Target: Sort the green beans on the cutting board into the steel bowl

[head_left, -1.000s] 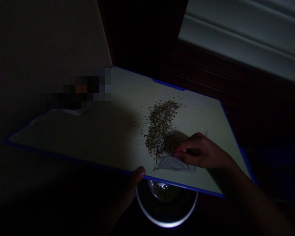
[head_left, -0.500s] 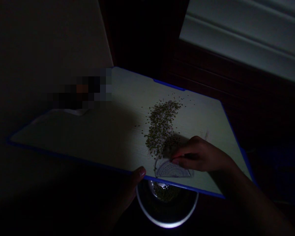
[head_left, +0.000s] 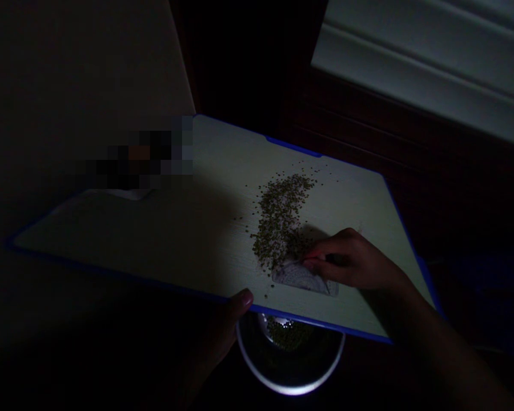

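Note:
Small greenish beans or seeds point(head_left: 278, 211) lie in a long scatter on a pale board point(head_left: 188, 234) with a blue rim. My right hand point(head_left: 346, 260) pinches the curved edge of a clear protractor point(head_left: 306, 278), which lies at the near side of the scatter. My left hand point(head_left: 235, 311) grips the board's near edge, its thumb on top and the fingers hidden underneath. Below that edge is a round metal bowl point(head_left: 300, 391) with more of the greenish seeds inside. The board covers the bowl's far part.
The room is very dark. A pale wall point(head_left: 89, 57) rises at the left, and light horizontal panels point(head_left: 432, 63) show at the upper right. A blurred-out patch point(head_left: 141, 154) covers something at the board's far left.
My right hand has slid the protractor away from the near edge, up toward the seeds. A few seeds now lie loose behind it. My left hand stays in place on the board.

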Demonstrator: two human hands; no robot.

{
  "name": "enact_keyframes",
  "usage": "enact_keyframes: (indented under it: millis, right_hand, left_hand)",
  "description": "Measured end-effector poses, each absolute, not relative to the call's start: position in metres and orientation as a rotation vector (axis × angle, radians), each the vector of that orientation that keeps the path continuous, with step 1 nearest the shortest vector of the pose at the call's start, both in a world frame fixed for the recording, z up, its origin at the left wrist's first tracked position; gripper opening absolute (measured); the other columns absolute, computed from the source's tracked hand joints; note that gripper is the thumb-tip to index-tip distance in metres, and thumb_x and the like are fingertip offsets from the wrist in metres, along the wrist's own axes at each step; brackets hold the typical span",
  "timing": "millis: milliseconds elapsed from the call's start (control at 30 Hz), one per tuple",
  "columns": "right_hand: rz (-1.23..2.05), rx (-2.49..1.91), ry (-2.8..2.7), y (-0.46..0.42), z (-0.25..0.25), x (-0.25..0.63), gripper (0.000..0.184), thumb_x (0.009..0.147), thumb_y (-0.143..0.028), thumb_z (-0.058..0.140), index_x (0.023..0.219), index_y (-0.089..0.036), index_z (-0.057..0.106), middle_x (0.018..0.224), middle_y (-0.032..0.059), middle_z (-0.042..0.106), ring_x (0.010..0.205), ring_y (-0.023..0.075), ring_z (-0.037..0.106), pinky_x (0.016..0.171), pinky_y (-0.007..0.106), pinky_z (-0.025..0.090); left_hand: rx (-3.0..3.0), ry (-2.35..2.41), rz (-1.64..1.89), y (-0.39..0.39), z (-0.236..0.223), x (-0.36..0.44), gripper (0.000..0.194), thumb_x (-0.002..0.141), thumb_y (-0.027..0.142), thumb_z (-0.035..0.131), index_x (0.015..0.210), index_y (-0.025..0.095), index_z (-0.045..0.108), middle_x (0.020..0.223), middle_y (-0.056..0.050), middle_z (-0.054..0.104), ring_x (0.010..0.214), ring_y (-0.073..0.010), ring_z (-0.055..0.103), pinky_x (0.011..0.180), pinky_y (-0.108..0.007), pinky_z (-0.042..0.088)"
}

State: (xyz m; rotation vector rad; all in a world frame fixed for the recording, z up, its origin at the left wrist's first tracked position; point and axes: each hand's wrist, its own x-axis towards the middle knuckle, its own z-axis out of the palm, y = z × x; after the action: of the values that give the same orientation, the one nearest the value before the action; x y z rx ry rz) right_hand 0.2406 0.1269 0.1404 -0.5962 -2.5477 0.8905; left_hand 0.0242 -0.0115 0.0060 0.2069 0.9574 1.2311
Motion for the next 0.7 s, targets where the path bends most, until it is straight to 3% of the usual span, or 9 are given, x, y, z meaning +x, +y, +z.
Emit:
enact_keyframes:
  millis: [533,700]
  right_hand:
    - [1.023,-0.533,-2.59,0.1244,0.1431,0.2389,0.018,0.097,-0.026,0.067,0.091,-0.013,0.078,0.063,0.0005,0.069,0.049,0.0062,0.055,0.051,0.016,0.04]
    - [1.138,-0.502,-2.616,0.1235,0.1427,0.2368,0.021,0.098,-0.027,0.066,0.091,-0.011,0.078,0.065,0.0032,0.071,0.053,0.0074,0.059,0.053,0.017,0.042]
  left_hand:
    - [0.224,0.967,1.193,-0.0142,0.0012,0.023,0.055,0.067,0.052,0.084,0.106,0.013,0.082,0.115,-0.016,0.082,0.127,-0.0447,0.064,0.113,-0.055,0.046]
    - [0.195,0.974,1.163,-0.0153,0.0044,0.0225,0.041,0.066,0.05,0.085,0.088,0.015,0.082,0.104,-0.016,0.084,0.122,-0.0447,0.067,0.107,-0.053,0.051]
